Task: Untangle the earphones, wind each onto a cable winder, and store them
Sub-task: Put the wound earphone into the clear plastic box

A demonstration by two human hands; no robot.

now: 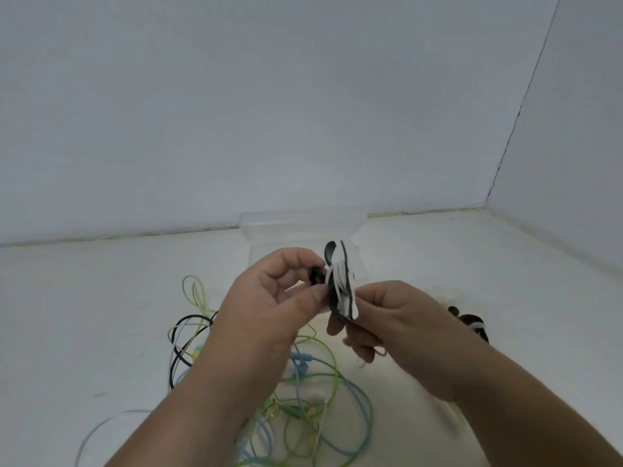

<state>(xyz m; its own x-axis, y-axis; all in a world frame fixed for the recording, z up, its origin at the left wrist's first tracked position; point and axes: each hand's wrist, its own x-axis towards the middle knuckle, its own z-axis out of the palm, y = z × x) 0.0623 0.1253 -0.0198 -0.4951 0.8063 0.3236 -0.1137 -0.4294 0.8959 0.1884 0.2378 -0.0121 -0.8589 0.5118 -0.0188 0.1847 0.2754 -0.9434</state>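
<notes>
The left hand (269, 298) has thumb and forefinger closed on a black knob (315, 275) at the left face of the winder (334, 306). The right hand (401, 318) pinches the winder's lower right edge, its other fingers curled beneath. So both hands are clamped on the 1 winder, held between them above the table (101, 315). It is seen edge-on, its long axis nearly upright and leaning a little, with white cord (341, 276) wrapped across its middle. A blurred loose end seems to hang under the right fingers. The winding looks almost finished, so the next job is probably tucking that end in and storing the winder. The clear box (303, 224) lies straight beyond the grip, just behind the winder, and neither hand is clearly nearer. A 2nd wound winder (472, 323) sits to the right, and the coloured tangle (303, 365) lies below the hands.
</notes>
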